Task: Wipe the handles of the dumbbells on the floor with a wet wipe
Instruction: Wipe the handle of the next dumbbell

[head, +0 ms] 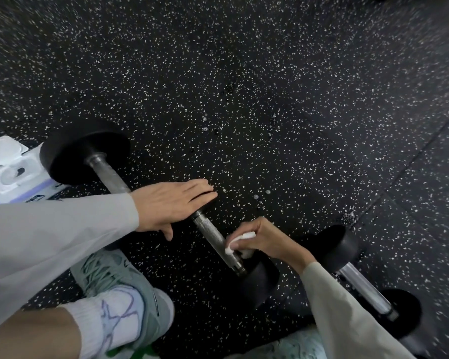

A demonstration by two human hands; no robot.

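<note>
A dumbbell with a knurled steel handle (213, 237) and a black near head (261, 283) lies on the speckled floor. My right hand (265, 239) grips a folded white wet wipe (244, 235) and holds it against the handle close to the near head. My left hand (169, 203) lies flat, fingers straight, on the black far head of this dumbbell, hiding most of it. A second dumbbell (86, 154) with a smooth shiny handle (109, 174) lies beyond my left hand. A third dumbbell (363, 286) lies to the right of my right arm.
An open pack of wet wipes (16, 174) with its white lid flipped up sits at the far left behind the second dumbbell. My shoe (119, 288) and sock stand just left of the knurled handle. Black rubber floor tiles (244, 99) stretch ahead.
</note>
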